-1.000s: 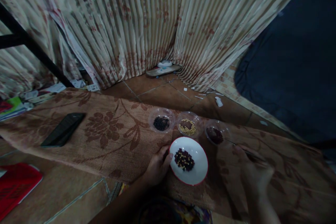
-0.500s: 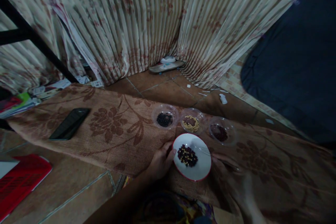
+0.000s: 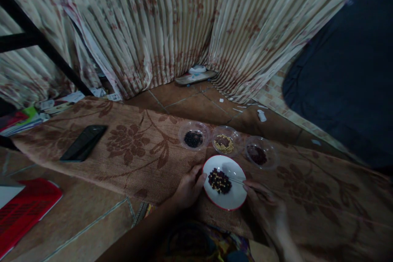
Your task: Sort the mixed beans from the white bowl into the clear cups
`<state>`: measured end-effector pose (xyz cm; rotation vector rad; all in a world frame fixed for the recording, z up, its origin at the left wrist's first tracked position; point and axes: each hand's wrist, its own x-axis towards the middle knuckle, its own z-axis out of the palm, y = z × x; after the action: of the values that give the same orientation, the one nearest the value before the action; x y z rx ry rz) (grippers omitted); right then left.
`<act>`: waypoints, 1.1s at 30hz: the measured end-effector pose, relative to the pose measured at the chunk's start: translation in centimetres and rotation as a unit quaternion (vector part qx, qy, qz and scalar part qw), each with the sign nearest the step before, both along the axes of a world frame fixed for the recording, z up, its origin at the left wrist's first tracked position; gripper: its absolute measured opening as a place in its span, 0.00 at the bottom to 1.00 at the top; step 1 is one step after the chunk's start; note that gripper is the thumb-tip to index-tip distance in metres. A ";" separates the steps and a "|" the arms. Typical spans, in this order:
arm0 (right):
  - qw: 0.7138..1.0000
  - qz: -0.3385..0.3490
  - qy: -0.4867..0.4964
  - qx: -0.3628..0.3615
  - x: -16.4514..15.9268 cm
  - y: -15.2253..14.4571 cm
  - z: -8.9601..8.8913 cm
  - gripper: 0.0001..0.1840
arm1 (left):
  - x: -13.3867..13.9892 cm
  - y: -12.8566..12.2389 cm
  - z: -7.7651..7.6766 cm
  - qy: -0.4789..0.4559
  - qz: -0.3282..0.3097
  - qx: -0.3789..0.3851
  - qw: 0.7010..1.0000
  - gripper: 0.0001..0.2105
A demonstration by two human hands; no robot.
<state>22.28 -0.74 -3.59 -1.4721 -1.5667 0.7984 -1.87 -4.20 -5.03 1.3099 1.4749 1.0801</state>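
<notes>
Left hand [image 3: 190, 185] pinching white bowl [image 3: 236, 199] at rim, likely for steadiness — right hand [image 3: 268, 208] gripping thin tool [image 3: 237, 180] near beans [image 3: 219, 181]; clear cups [image 3: 272, 158] beyond, within reach.

Long cloth-covered table [image 3: 159, 188], brown with flowers; dark phone [image 3: 83, 144] lies toward left end; three clear cups [image 3: 205, 132] stand in row along far edge; white bowl [image 3: 233, 198] nearer side, I can't tell whether it touches table
</notes>
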 end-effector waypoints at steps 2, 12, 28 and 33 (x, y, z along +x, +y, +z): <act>1.000 0.005 -0.004 -0.013 0.0 0.1 -0.1 0.18 | 0.0 0.0 0.0 0.002 -0.001 0.001 1.000 0.17; 1.000 0.021 -0.017 -0.012 0.5 0.4 -0.9 0.16 | 0.0 -0.1 0.0 -0.003 -0.004 0.008 1.000 0.17; 0.986 -0.118 -0.007 0.121 1.5 2.7 4.8 0.15 | -0.1 0.0 0.1 -0.007 -0.011 0.005 1.000 0.17; 0.962 -0.206 0.003 0.179 3.7 6.0 5.6 0.17 | -0.2 0.0 0.1 -0.014 -0.015 0.011 1.000 0.17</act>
<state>26.00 5.29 2.04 -1.4485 -1.2554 0.2610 -2.04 -4.21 -4.90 1.3245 1.4220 1.0931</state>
